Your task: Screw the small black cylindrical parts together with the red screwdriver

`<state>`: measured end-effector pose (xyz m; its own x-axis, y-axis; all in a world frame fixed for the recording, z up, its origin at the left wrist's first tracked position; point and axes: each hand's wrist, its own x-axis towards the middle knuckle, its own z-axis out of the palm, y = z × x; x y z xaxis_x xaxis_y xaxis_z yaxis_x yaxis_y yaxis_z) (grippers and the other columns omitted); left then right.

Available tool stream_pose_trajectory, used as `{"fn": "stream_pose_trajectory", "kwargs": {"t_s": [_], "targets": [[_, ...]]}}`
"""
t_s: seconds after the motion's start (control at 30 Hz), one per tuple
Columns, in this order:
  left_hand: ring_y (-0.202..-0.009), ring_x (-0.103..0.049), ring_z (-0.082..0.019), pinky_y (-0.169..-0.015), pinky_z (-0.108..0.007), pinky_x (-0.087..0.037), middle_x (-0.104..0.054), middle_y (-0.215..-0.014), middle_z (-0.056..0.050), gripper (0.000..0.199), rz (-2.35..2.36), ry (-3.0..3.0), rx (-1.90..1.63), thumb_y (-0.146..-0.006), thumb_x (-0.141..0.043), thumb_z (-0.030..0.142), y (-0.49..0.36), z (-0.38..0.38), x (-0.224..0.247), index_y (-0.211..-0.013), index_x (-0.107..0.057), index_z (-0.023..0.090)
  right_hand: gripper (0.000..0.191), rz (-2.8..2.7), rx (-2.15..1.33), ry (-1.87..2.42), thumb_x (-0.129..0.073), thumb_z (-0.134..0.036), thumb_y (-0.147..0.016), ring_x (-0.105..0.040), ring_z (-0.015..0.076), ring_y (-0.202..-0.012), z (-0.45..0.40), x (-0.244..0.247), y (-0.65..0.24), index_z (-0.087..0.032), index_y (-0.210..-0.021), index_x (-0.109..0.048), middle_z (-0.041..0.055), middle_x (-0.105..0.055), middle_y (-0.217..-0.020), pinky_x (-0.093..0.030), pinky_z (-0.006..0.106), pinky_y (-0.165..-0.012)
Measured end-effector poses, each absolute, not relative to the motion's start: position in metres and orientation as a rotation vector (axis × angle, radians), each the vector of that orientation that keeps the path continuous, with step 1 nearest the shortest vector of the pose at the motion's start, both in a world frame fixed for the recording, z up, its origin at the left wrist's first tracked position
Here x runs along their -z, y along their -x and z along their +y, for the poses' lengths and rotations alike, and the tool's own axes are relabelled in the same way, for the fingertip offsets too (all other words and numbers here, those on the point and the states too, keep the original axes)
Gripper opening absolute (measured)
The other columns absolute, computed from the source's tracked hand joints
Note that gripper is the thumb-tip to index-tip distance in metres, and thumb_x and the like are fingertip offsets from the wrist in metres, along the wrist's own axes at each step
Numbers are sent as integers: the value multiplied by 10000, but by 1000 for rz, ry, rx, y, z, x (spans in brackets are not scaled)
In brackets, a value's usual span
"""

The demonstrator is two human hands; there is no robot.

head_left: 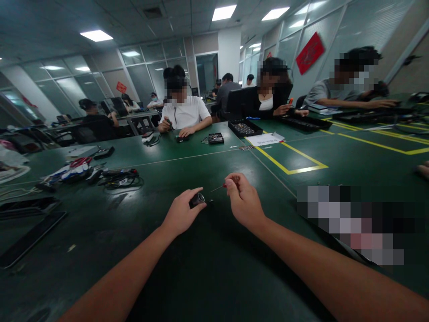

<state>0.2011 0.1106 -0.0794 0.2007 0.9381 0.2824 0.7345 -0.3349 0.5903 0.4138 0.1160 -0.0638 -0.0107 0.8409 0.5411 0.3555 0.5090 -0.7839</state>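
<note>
Held between the thumb and fingers of my left hand is a short black cylinder with a shiny round end, turned toward the right. My right hand is closed around a thin screwdriver with a reddish handle. Its slim shaft points left, toward the cylinder, and its tip is apart from it. A small shiny part lies on the green table just right of the cylinder; its kind is too small to tell.
Tangled black cables and flat black panels lie to the left. A black tray, a white paper and yellow tape are farther off. Several co-workers sit across the table. A blurred-out flat object lies right.
</note>
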Motion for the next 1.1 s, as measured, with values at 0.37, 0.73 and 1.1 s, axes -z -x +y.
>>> {"fn": "stream_pose_trajectory", "kwargs": {"t_s": [0.37,0.73,1.1], "targets": [[-779,-626,-196,-664,-307,-471,-671,-918,-33,243,1602,-1932,-810,-931,-518,350,-207,110,58,-1108,-611,212,174,-1503,-516,1004,-437,-351,-1021,-563,160,-645,114,60,-417,-232,-990,-559,-16,-584,-728,-417,293,-628],[-968,-657,-256,-798,-349,-490,-707,-1093,-66,326,1537,-2398,-219,-900,-610,329,-238,124,64,-1209,-681,252,169,-1485,-515,950,-453,-349,-1021,-580,158,-681,117,64,-419,-229,-1007,-572,-16,-588,-753,-429,296,-659],[-825,-674,-228,-722,-321,-478,-717,-935,-56,219,1529,-2225,-389,-906,-571,341,-230,136,58,-989,-730,216,178,-1490,-543,934,-454,-357,-1024,-597,163,-704,117,62,-420,-231,-981,-573,-20,-572,-736,-431,297,-668]]}}
